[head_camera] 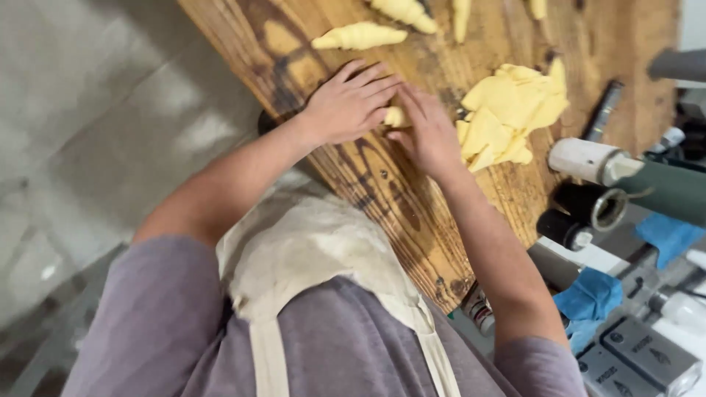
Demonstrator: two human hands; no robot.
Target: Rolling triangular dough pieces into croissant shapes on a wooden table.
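While both hands are bunched over it, the dough piece (395,116) barely shows, just a pale yellow nub poking out between them on the wooden table (412,213). The left hand (346,103) lies flat across the top with fingers spread, and the right hand (426,136) presses in from the other side, fingertips curled onto the dough. So both are closed down on that one piece, more pressing or rolling it than pinching; I can't tell how far wrapped it is since the palms cover most of it.

Progress-wise, looks like somewhere in the middle. Just past the fingertips lies a finished rolled croissant (359,36), with another rolled piece (404,10) beyond it and a couple more cut off by the frame edge. Right next to the right hand, on its outer side, sits a pile of cut dough triangles (507,114), still flat and overlapping, so my guess is a fair few are left to shape.

Further out beyond that pile there's a roll of something white (585,158) and some blue cloths (588,298) off the table edge.
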